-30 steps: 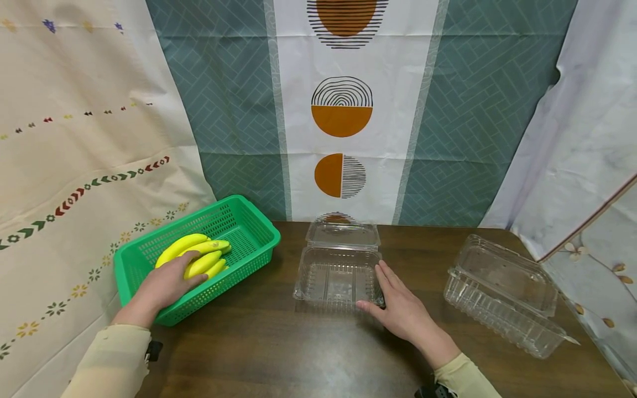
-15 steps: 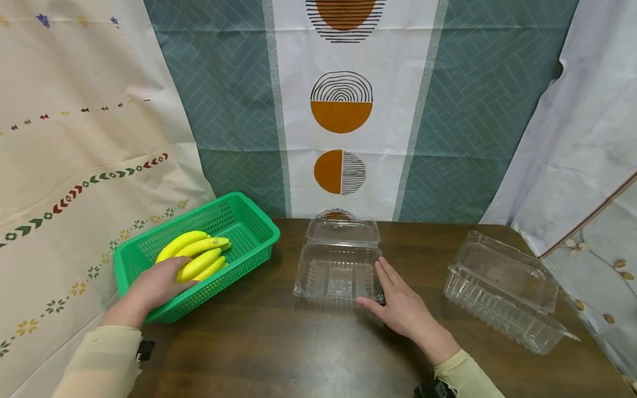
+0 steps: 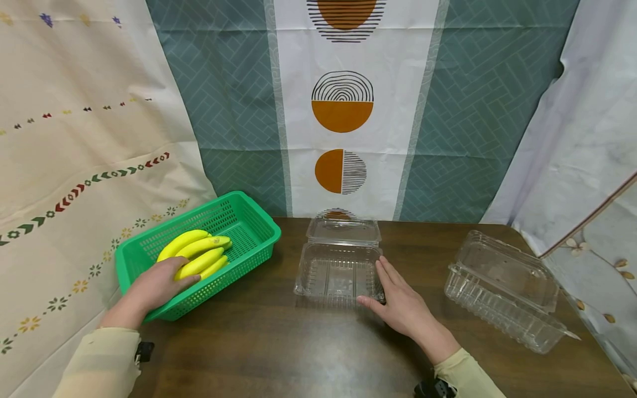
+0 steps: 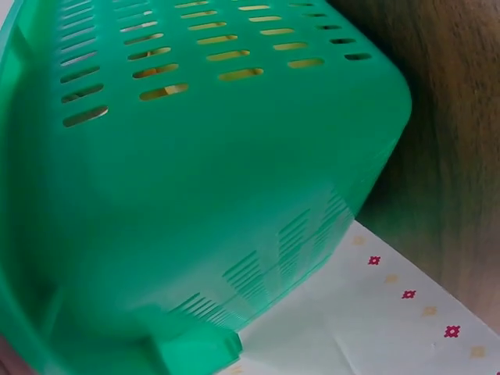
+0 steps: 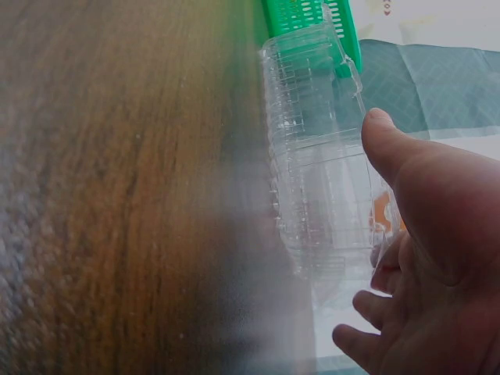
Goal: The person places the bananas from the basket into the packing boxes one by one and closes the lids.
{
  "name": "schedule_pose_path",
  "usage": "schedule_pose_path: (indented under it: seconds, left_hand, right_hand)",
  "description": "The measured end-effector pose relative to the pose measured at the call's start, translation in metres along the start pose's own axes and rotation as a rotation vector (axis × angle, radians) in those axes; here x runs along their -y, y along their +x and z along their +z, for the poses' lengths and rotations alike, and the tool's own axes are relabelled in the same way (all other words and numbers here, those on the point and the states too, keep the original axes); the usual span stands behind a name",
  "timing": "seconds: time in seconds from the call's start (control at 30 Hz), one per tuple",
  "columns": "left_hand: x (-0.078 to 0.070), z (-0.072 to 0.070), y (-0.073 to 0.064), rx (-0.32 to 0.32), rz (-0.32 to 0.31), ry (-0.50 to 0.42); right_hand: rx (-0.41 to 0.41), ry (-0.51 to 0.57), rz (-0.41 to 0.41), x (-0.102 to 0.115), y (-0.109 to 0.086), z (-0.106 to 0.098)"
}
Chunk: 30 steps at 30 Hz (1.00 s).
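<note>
In the head view, my left hand (image 3: 156, 284) reaches into the green plastic basket (image 3: 249, 260) at the left. It holds the near end of the yellow bananas (image 3: 201, 264), thumb on the front side and fingers on the other; its fingertips are partly hidden. The left wrist view shows the basket's slotted wall (image 4: 219, 141), yellow glimpsed through the slots. My right hand (image 3: 400, 307) rests against the right side of a clear hinged plastic container (image 3: 338, 273), lid tipped back. In the right wrist view its thumb (image 5: 387, 141) lies at the container's rim, fingers extended.
A second clear clamshell container (image 3: 502, 293) stands with its lid up at the right of the brown wooden table (image 3: 278, 354). Patterned cloths hang behind the table (image 3: 343, 182) and along its left (image 3: 89, 221) and right (image 3: 587, 166) sides.
My left hand has drawn back slightly to the left and lower over the bananas, so more of them shows. My right hand and both containers have stayed in place.
</note>
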<state>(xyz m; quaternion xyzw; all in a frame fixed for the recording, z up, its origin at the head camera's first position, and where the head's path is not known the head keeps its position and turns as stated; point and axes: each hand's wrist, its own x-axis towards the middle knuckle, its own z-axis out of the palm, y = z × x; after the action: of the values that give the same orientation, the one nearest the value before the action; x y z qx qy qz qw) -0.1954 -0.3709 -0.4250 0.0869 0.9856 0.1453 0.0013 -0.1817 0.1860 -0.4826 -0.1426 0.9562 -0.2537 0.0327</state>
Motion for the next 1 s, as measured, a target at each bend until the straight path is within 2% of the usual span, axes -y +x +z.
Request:
schedule_pose_path:
  seconds: [0.63, 0.77, 1.0]
  left_hand:
    - [-0.012, -0.005, -0.002, -0.007, -0.074, 0.037]
    - [-0.014, -0.007, -0.002, -0.044, -0.08, 0.051]
    - [-0.018, -0.008, -0.002, -0.18, -0.047, 0.089]
  right_hand:
    - [-0.005, 0.002, 0.002, 0.0, -0.001, 0.0]
    - [-0.003, 0.001, 0.004, 0.0, -0.001, 0.0]
    - [-0.004, 0.002, 0.002, 0.0, 0.0, 0.0]
